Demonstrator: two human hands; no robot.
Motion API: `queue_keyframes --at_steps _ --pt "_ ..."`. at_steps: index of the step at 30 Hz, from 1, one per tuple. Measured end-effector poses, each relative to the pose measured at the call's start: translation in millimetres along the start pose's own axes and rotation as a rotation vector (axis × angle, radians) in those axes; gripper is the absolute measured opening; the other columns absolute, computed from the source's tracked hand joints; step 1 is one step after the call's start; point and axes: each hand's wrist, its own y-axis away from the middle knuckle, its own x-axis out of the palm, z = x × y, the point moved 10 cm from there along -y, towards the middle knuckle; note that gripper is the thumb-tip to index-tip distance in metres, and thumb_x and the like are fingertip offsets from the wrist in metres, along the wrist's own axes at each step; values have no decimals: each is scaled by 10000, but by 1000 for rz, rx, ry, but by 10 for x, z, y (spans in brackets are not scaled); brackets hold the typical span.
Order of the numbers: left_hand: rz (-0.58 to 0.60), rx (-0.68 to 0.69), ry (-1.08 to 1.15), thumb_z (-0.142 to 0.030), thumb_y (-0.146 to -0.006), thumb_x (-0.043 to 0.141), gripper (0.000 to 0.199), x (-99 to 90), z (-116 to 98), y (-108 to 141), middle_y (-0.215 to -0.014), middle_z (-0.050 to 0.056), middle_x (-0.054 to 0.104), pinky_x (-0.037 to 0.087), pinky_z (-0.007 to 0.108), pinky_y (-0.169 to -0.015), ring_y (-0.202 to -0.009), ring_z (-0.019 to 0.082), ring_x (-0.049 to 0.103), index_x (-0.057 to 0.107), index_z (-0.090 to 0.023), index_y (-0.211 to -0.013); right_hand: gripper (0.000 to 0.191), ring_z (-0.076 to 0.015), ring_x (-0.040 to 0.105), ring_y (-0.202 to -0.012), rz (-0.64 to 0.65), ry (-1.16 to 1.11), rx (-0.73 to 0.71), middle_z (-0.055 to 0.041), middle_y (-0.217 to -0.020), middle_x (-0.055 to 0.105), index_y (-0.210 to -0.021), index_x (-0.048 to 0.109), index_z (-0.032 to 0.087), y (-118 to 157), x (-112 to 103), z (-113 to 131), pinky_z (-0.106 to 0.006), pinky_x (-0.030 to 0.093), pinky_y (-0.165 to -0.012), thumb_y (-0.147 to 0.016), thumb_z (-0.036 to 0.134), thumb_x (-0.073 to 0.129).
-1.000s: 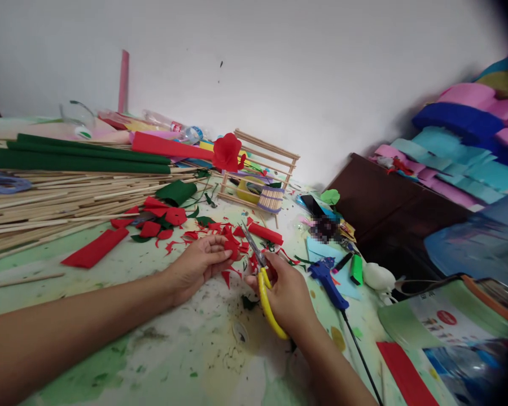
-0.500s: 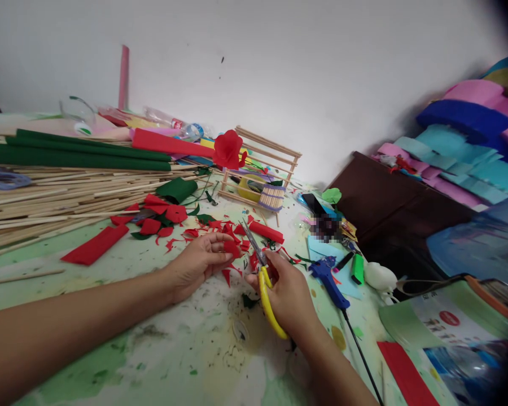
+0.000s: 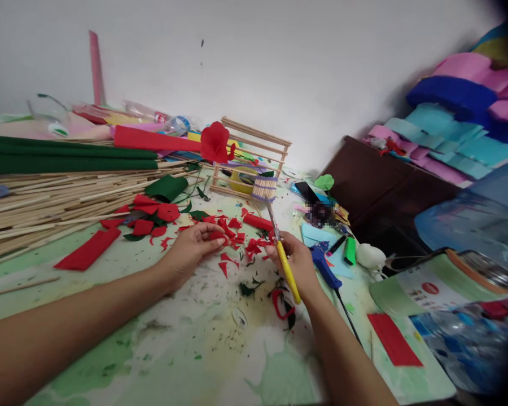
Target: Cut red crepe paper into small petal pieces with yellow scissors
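My left hand [image 3: 197, 248] is closed, its thumb and fingers pinching a small piece of red paper [image 3: 219, 237] that is mostly hidden by the fingers. Scissors with yellow handles [image 3: 288, 272] are gripped in my right hand [image 3: 298, 259], and their blades point up and away, apart from the left hand. Red paper scraps [image 3: 233, 223] lie on the table between and beyond both hands. A folded red strip [image 3: 257, 221] rests just behind the scissors. Below the right hand is a red loop [image 3: 279, 304] next to dark bits.
A small stick rack [image 3: 249, 160] stands at the back, with a red paper flower [image 3: 214, 142] before it. Thin wooden sticks [image 3: 59, 197] and green paper rolls [image 3: 68, 155] fill the left. At right lie a blue glue gun [image 3: 325, 265], a green marker [image 3: 350, 251] and a green container [image 3: 415, 290].
The scissors have moved right, away from the left hand, and turned to point more steeply upward. The left hand keeps its pinch. The whole view has shifted slightly.
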Motion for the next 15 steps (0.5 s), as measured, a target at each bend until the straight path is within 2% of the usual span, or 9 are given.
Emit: queue_keyframes --at_steps 4,9,12,15 --pt "-36 66 -162 -227 -639 759 192 -72 -148 -28 -741 13 692 489 231 -682 -716 134 636 653 -172 -790 342 -90 356 -540 91 -288 -17 47 -608 400 -716 529 179 8 65 93 -212 320 -503 -735 509 618" --pt "-53 149 -561 -255 -654 722 118 -85 -346 -35 -736 45 698 471 288 -667 -712 196 622 702 -177 -740 426 -120 435 -535 202 -399 -15 14 -606 488 -841 590 184 88 159 152 -228 378 -483 -774 601 534" --pt "-44 236 -740 -254 -688 675 142 -30 -470 -18 -883 78 695 465 355 -781 -844 244 619 716 -181 -804 463 -129 462 -534 229 -424 23 6 -608 509 -894 599 191 136 216 87 -224 390 -461 -760 629 538" --pt "-116 472 -740 -210 -721 633 160 39 -788 226 -1044 71 629 399 398 -936 -1027 252 559 700 -216 -866 469 -111 448 -502 296 -532 34 8 -617 511 -938 594 185 172 317 67 -210 377 -434 -775 620 533"
